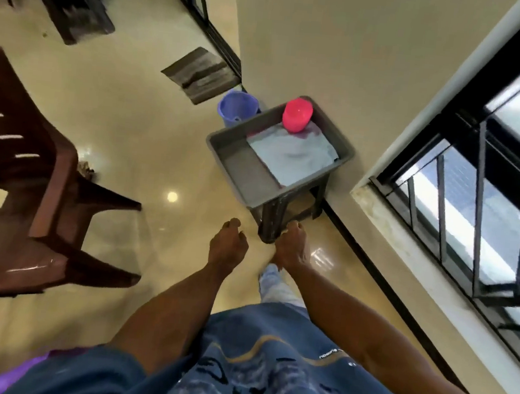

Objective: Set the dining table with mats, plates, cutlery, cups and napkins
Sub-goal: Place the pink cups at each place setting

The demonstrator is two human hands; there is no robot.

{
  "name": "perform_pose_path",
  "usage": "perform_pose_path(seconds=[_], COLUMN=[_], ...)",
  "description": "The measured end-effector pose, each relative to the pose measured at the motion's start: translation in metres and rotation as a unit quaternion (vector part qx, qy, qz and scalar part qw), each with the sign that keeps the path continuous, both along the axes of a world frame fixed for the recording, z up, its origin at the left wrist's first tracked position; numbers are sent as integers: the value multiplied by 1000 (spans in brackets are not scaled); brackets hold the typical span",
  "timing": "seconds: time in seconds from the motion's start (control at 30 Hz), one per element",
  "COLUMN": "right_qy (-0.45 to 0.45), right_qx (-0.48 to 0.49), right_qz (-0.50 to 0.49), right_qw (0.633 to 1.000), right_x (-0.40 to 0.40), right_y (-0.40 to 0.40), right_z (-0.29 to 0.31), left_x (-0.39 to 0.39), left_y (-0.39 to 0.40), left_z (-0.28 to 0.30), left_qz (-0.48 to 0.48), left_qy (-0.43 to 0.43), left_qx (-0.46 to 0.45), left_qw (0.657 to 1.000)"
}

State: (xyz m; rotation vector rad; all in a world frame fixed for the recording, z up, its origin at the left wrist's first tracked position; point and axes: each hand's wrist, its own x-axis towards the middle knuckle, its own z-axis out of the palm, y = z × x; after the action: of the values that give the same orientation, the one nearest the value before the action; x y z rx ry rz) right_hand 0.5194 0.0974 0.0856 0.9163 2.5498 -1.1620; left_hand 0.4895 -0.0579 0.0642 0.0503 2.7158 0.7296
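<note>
Both arms reach forward and down toward a grey tray [239, 166] that sits on a dark stool [274, 220] against the cream wall [330, 44]. The left hand [227, 246] hangs just short of the tray's near edge, its fingers [232, 224] loosely curled with nothing in them. The right hand [290, 247] is level with it, close to the stool's near leg, fingers likewise relaxed and holding nothing — neither hand touches the tray.

Inside the tray, on the half nearer the wall, lies a folded pale blue cloth [291, 157]; whether it is a mat or napkins cannot be told. A red cup [296, 114] stands upside down at the tray's far corner, partly on the cloth. The half of the tray away from the wall shows bare grey bottom.

Just beyond the tray on the floor stands a purple bucket [237, 107], and further off a striped doormat [200, 75] lies before a dark door frame. Well to the left of the tray is a brown plastic chair [30, 193] on the glossy tiled floor [132, 121]. To the right of the tray, past the wall's corner, a barred window [474, 201] lets in daylight
</note>
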Motion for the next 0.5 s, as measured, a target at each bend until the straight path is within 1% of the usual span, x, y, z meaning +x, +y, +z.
perform_pose_path(seconds=[0.17,0.27,0.4,0.5], right_qy=[-6,-7,-23,-28], right_qx=[3,-14,-28,-47], right_qz=[-8,-8,-24,-57], right_qw=[1000,1000,999,997], right_x=[-107,-170,-231,-263], right_y=[40,67,95,112], right_z=[2,11,11,-4], left_x=[-106,-174,-240,-283], left_y=[29,60,101,120], left_z=[7,16,31,29], left_qz=[-22,-8,-4,-23], left_qy=[-5,-16,-18,-47], left_qx=[-16,-7,18,28], left_qw=[1000,1000,1000,998])
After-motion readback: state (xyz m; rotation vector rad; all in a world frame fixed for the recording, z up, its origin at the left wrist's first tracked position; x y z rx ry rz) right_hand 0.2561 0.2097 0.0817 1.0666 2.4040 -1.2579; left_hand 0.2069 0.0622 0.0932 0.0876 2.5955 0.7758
